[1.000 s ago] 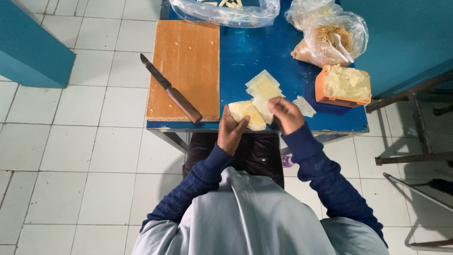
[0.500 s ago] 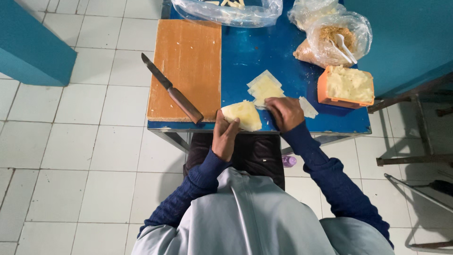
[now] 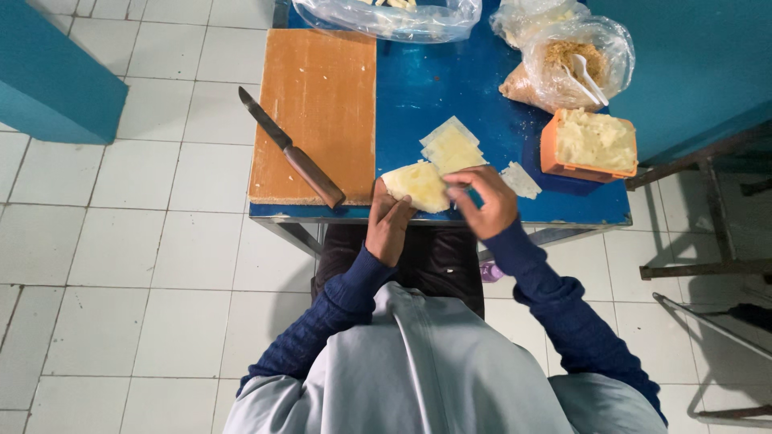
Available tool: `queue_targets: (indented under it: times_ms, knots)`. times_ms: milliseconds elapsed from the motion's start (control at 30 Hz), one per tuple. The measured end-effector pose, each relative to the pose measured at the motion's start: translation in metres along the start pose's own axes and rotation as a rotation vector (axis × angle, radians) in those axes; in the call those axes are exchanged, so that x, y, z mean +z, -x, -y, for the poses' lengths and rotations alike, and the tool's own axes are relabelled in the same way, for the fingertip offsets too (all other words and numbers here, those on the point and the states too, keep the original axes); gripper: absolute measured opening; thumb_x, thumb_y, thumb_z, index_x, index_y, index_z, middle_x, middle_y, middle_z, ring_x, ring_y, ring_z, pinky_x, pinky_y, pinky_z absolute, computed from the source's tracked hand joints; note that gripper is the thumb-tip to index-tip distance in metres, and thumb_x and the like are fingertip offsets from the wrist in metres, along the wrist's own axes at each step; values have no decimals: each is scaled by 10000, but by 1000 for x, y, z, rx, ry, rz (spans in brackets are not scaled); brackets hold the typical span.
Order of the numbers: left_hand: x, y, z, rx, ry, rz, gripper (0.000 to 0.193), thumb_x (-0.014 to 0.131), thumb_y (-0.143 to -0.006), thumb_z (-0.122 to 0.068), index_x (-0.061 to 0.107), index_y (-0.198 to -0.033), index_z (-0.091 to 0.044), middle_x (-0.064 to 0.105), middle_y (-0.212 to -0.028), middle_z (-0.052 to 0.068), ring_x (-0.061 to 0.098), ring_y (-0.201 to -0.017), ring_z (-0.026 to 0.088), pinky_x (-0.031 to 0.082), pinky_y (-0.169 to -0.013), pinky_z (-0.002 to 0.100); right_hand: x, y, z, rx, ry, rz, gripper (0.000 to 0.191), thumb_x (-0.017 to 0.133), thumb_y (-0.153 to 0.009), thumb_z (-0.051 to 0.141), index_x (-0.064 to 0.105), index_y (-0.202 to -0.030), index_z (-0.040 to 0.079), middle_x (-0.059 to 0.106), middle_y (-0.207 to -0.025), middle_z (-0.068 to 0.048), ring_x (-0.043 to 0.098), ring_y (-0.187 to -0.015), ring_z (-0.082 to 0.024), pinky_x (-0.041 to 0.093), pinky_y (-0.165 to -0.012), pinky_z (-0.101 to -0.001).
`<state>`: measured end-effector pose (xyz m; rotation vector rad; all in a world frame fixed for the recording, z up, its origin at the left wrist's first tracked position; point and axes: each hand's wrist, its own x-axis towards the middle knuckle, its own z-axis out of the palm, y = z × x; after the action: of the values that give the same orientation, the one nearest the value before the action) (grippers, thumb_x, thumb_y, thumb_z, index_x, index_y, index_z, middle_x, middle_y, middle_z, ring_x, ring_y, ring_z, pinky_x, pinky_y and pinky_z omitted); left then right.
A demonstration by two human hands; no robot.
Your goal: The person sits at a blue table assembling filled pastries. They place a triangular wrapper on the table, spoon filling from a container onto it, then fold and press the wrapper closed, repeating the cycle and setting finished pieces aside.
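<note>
The left hand (image 3: 392,225) cradled a pale yellow wrapper sheet (image 3: 416,186) at the near edge of the blue counter (image 3: 450,88), palm up with the sheet resting across its fingers, while the right hand (image 3: 485,201) pinched at the sheet's right edge, fingers curled in on it. A second earlier both hands had sat closer together under a smaller folded piece; since then the sheet had come out flatter and wider across the left palm, so the work looked to be at the spreading stage, not the filling. Just beyond the hands lay the stack of square wrappers (image 3: 452,146), with a small white scrap (image 3: 521,178) to its right. The orange tub (image 3: 589,145) of pale mash stood well to the right, untouched. The knife (image 3: 291,149) lay diagonally over the wooden cutting board (image 3: 318,112) on the left. Plastic bags (image 3: 571,60) sat at the far edge.
</note>
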<state>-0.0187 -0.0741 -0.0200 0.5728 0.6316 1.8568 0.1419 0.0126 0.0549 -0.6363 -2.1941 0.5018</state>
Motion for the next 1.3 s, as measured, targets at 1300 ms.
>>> queue_targets:
  times_ms: [1300]
  knots:
    - [-11,-85,-69,587,-1488,-403,852,579,-792,212,331,-1579,-3,384,-1463,256,508,-1358,444,495,-1129,480,9,17,-27,-182,327,23,200,735,-868,-2,746,-1064,35,732,-1069,-102,669,-982,-303,524,-837,-411]
